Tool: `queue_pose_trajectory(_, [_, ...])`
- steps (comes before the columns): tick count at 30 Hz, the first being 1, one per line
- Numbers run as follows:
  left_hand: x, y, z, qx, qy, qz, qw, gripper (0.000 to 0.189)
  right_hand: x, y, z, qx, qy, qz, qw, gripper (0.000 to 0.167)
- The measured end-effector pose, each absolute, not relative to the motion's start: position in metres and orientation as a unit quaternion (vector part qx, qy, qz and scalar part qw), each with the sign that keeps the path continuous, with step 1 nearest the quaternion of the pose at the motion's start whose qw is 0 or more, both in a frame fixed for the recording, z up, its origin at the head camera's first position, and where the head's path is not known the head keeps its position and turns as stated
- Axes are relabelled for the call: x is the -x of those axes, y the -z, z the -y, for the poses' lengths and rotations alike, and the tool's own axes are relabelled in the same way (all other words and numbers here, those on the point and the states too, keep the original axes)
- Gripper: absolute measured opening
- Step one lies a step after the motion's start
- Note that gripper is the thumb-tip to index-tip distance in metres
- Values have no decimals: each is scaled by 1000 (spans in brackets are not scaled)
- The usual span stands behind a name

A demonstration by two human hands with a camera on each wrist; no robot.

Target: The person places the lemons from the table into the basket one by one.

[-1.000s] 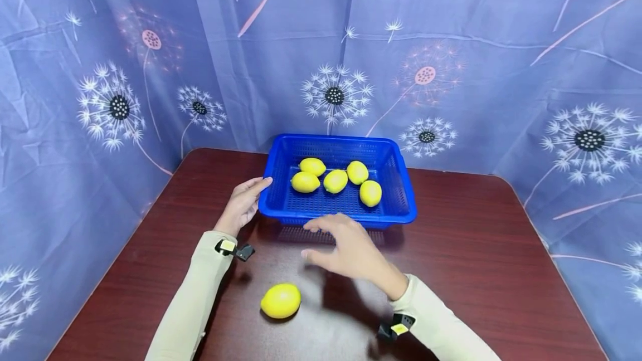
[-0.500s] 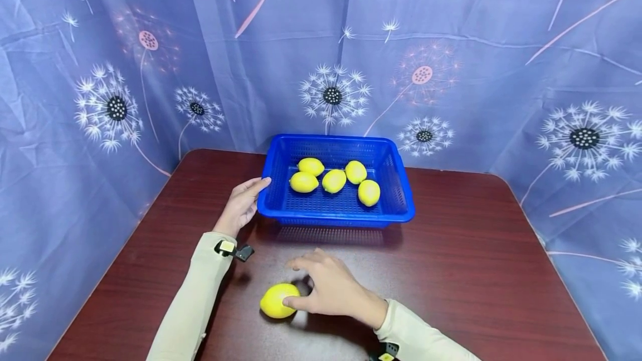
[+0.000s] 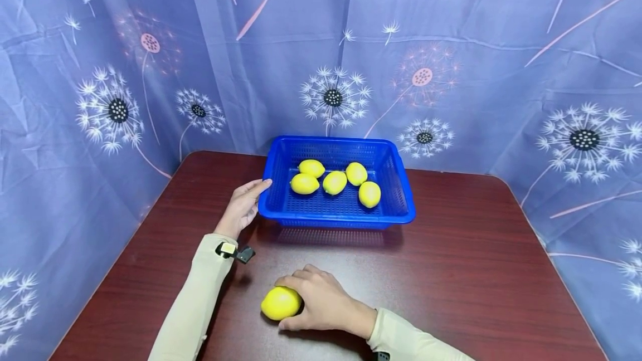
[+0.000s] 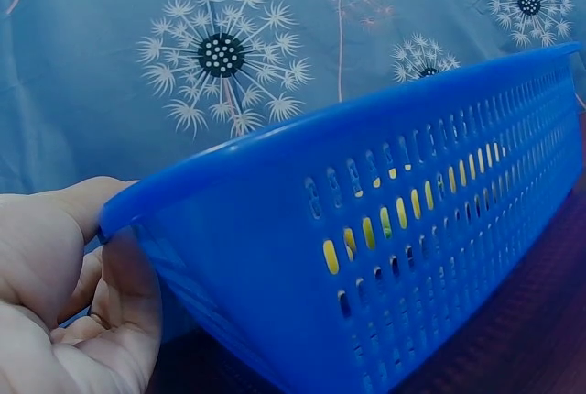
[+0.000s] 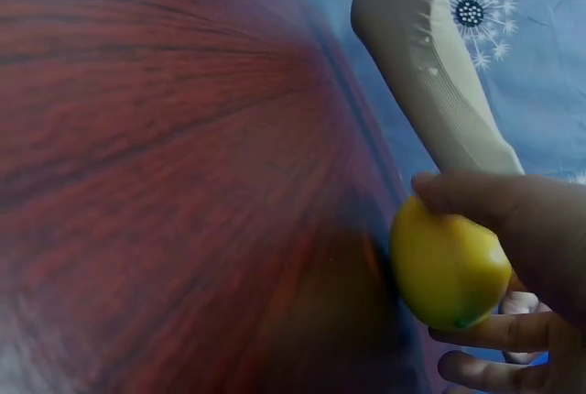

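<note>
My left hand (image 3: 242, 208) pinches the left rim of a blue plastic basket (image 3: 331, 219), thumb over the edge and fingers curled beneath, as the left wrist view shows up close. Several yellow lemons (image 3: 335, 182) lie inside on the basket's floor. Nearer the front of the table, my right hand (image 3: 323, 301) grips a single lemon (image 3: 280, 303) from its right side. In the right wrist view the thumb is on one side of that lemon (image 5: 449, 266) and the fingers on the other.
The basket stands toward the back of a dark red wooden table (image 3: 466, 261). Behind and around the table hangs a blue curtain (image 3: 261, 71) with dandelion prints. My left forearm (image 3: 188, 299) lies along the left of the gripped lemon.
My right hand has moved down and left from in front of the basket to the lone lemon and closed around it. The left hand stays on the basket rim.
</note>
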State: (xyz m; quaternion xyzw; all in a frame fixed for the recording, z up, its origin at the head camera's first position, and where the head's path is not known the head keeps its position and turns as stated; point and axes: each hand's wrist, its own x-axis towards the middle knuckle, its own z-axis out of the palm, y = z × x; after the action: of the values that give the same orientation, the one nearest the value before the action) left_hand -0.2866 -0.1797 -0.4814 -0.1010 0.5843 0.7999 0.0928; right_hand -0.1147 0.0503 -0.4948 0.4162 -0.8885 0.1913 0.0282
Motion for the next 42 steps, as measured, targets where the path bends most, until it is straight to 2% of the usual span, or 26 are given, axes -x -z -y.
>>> queue_pose_trajectory(7, [286, 481, 177, 103, -802, -581, 85, 21, 113, 494, -51, -412, -195, 889, 32, 63])
queue_pose_trajectory(20, [286, 481, 178, 109, -789, -599, 86, 29, 113, 487, -57, -412, -219, 884, 26, 60])
queue_pose_trajectory(28, [285, 483, 179, 110, -784, -605, 85, 21, 113, 476, -64, -401, -243, 883, 26, 60])
queue_pose_trajectory(38, [285, 481, 182, 111, -771, -619, 96, 44, 122, 451, -75, -376, -277, 884, 8, 58])
queue_pose_trajectory(42, [285, 480, 181, 109, -770, -620, 98, 47, 128, 434, -81, -357, -268, 895, 1, 59])
